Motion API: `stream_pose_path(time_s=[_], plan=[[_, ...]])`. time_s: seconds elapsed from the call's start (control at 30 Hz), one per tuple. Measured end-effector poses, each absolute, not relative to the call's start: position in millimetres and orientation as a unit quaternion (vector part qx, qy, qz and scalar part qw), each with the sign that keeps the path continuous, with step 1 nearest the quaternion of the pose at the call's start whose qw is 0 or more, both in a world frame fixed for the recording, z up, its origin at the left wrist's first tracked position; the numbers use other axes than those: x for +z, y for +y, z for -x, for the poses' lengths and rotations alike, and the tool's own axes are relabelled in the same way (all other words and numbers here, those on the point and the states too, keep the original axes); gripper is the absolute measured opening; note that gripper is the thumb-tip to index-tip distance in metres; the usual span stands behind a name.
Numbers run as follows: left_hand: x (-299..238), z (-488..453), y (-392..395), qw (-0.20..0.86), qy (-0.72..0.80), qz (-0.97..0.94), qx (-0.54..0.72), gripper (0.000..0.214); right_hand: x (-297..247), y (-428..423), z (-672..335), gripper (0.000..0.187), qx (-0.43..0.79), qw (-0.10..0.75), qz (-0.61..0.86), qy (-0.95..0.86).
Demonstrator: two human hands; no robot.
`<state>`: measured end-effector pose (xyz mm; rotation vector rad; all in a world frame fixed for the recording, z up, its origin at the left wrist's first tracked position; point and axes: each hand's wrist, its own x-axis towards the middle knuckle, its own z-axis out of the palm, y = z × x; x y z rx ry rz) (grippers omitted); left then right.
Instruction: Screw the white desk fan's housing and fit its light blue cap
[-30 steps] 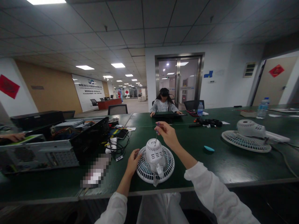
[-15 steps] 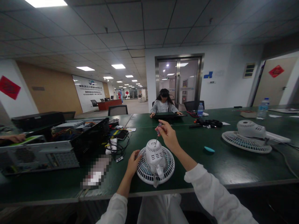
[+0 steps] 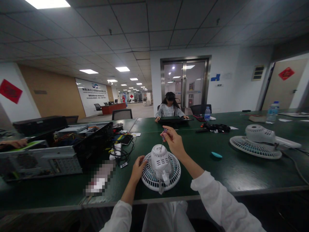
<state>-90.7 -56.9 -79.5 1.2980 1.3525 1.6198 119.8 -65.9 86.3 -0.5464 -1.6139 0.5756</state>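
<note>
A small white fan [image 3: 161,170] lies face down on the green table [image 3: 217,174], its round motor housing pointing up. My right hand [image 3: 174,141] is closed on a thin screwdriver [image 3: 162,140] whose tip stands on top of the motor housing. At the left rim of the fan's grille rests my left hand [image 3: 137,168], fingers curled against it. Both of my sleeves are white.
An open computer case [image 3: 50,151] with cables lies at the left. A second white fan [image 3: 259,141] lies at the right, a small teal piece [image 3: 216,155] between the fans. A person [image 3: 169,108] sits across the table at a keyboard. Another person's hand [image 3: 14,142] shows at far left.
My right hand with the screwdriver has sunk slightly toward the motor housing. My left hand stays at the grille's rim.
</note>
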Motion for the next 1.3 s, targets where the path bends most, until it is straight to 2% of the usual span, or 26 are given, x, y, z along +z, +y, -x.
stream_pose_path(time_s=[0.37,1.0,1.3], plan=[[-77.5,90.0,-59.4,0.322,0.517,-0.498,0.617,0.046,86.8,-71.1,-122.0,0.031,0.152,0.599,0.237,-0.750],[-80.7,92.2,-57.7,0.311,0.516,-0.511,0.613,0.044,82.8,-63.1,-123.3,0.033,0.195,0.628,0.267,-0.704],[-79.9,91.1,-57.6,0.307,0.519,-0.512,0.612,0.046,90.5,-71.2,-120.7,0.034,0.117,0.572,0.226,-0.779]])
